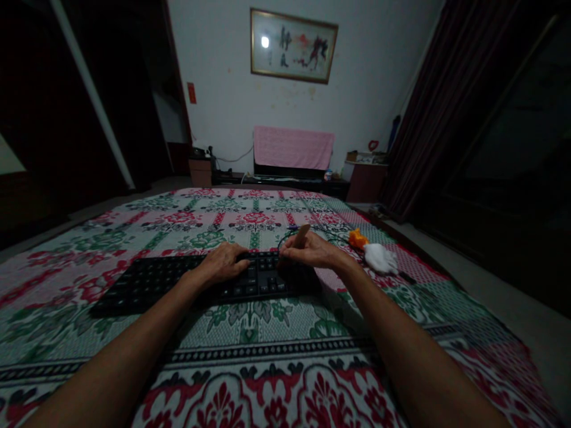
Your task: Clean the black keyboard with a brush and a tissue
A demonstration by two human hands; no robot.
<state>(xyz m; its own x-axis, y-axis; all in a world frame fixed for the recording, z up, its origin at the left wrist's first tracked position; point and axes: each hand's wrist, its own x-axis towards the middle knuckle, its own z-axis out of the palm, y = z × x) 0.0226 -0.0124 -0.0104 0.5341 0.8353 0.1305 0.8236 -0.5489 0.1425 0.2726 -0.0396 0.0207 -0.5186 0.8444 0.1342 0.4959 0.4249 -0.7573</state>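
Note:
A black computer keyboard point(151, 276) lies flat across the patterned bed cover. My left hand point(223, 261) rests on its keys right of the middle, thumb apart from the fingers, grasping nothing. Over the keyboard's right end, near the number keys, my right hand point(307, 249) is closed on a tool with a flat tan wooden handle point(303, 233) that sticks up past the fingers. The lower end of this tool is dark and mostly hidden, so I cannot tell its kind.
Right of my right hand lie an orange crumpled cloth point(357, 238), a white cloth bundle point(380, 258) and a small dark object point(407, 277). A dark cable point(332, 236) runs behind the hand. Beyond the bed stands a low cabinet point(334, 189) with a pink cloth point(294, 147) above.

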